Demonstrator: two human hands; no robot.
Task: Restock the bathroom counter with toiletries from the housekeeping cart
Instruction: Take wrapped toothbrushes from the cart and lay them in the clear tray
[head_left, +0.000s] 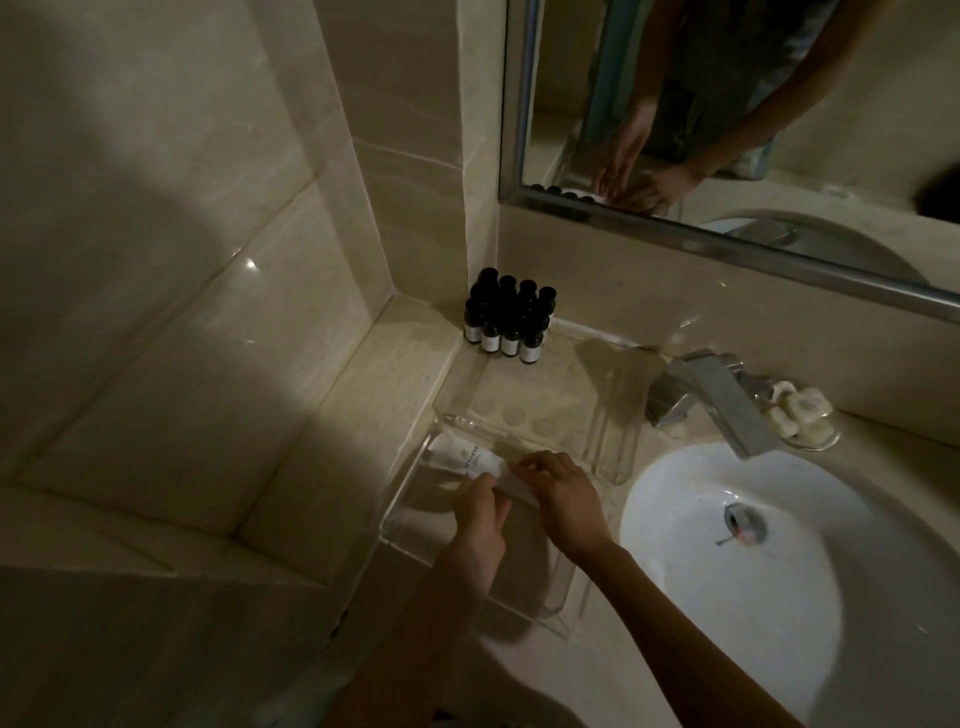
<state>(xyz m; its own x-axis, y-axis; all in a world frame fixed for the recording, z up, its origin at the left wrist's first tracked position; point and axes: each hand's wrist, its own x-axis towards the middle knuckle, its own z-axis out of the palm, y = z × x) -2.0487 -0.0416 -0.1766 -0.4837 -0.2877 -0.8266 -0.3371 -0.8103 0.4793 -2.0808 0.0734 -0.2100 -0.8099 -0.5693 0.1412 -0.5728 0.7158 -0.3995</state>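
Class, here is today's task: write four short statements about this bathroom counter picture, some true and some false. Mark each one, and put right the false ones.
1. Both the left hand and the right hand pinch a white tube over the clear tray. True.
2. The dark bottles lie scattered in the sink. False: they stand upright in a tight group by the wall corner.
3. The faucet stands right of the bottles, with its spout over the sink. True.
4. The small dish beside the faucet is empty. False: it holds white pieces.
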